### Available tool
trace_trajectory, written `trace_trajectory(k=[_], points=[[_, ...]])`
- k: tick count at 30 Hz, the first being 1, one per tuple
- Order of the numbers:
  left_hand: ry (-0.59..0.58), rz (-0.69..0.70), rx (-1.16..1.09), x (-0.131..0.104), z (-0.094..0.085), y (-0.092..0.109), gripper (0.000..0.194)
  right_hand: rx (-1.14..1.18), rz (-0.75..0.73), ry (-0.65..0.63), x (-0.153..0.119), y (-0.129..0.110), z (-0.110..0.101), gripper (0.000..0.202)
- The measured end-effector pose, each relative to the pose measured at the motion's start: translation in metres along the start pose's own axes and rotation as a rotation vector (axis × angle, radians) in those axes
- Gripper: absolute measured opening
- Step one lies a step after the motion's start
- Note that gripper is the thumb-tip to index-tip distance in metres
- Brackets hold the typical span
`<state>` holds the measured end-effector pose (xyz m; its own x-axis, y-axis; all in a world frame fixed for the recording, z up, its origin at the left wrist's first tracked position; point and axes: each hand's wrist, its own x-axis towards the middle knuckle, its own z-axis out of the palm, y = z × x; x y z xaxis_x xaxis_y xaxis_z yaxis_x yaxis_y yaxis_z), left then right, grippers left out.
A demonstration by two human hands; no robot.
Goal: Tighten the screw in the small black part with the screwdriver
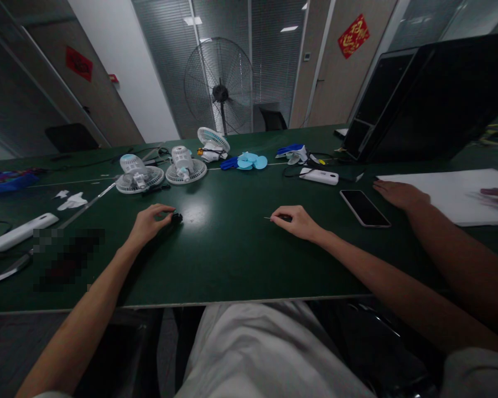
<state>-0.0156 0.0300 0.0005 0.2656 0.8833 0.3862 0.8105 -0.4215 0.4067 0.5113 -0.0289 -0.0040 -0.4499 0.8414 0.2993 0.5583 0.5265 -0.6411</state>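
Small, lumpy black piece (177, 218) and dark-handled tool with thin metal shaft (287, 218), held well apart
Left of centre, the fingers of the left hand (148, 225) appear to pinch the piece, its details too small to tell; right of centre, the right hand (299, 222) grips the tool, shaft leftward, over the dark green tabletop (224, 260). The step looks like holding each ready; the next move calls for steadiness.
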Motion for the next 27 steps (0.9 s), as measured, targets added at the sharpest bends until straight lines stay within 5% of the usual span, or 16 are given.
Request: trace_trajectory(k=[27], points=[[-0.093,0.032,0.083,0.0013,-0.0003,-0.0038,0.053,-0.002,0.008,-0.025,0.0005,-0.0005,0.0000,0.028]])
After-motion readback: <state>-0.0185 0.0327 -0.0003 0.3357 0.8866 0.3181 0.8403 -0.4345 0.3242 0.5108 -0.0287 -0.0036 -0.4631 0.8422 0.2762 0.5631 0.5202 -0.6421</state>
